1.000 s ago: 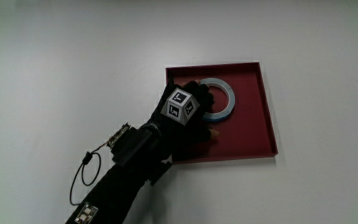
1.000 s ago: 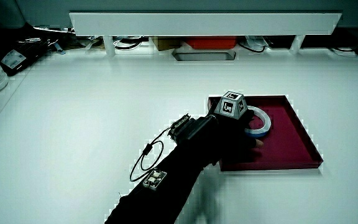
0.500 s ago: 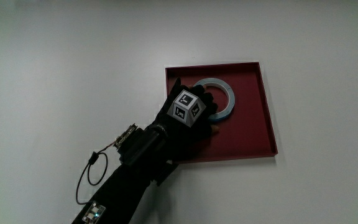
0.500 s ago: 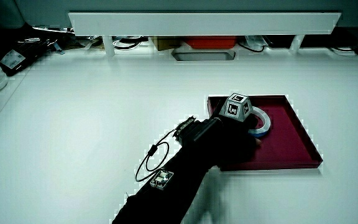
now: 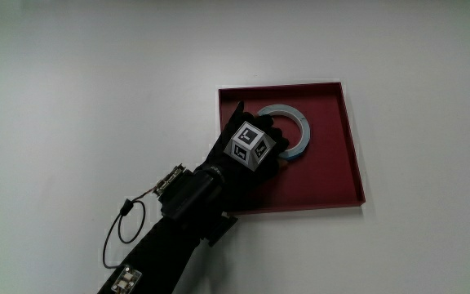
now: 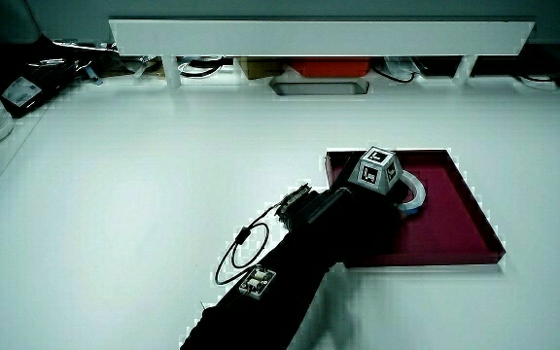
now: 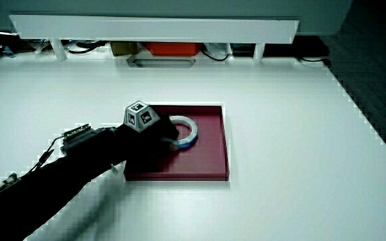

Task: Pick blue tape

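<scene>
Hand [image 5: 250, 155] over blue tape [image 5: 293, 131], in red tray [image 5: 341, 167]

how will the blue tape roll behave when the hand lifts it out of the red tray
The blue tape roll looks like a thin, flat-lying ring, so probably light and stiff. Lying flat in the red tray it should not roll, though on edge it might. The hand covers its near side, so grip is unclear.
</scene>
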Demonstrator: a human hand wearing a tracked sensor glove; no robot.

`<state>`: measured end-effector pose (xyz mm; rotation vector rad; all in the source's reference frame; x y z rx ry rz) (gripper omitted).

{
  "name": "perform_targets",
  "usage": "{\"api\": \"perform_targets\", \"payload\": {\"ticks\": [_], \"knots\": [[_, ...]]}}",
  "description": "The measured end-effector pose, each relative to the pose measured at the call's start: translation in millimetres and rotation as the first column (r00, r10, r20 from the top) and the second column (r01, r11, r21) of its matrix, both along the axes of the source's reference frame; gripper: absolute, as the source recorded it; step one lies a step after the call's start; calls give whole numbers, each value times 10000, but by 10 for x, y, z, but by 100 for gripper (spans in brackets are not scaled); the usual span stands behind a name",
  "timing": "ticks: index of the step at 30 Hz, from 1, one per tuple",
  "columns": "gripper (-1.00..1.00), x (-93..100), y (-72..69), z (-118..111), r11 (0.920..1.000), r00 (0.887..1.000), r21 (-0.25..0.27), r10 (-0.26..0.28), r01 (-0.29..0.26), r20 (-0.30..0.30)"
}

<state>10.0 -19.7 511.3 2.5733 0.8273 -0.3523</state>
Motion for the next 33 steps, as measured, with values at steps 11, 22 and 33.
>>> {"api": "perform_targets", "payload": {"ticks": [11, 22, 33], "knots": [[100, -6, 22, -139, 9991, 9992, 390, 171, -157, -359], [100, -174, 120, -632, 9897, 9943, 1322, 658, -543, -844], [100, -704, 279, -1075, 9692, 9921, 2450, 555, -264, -1127]]}}
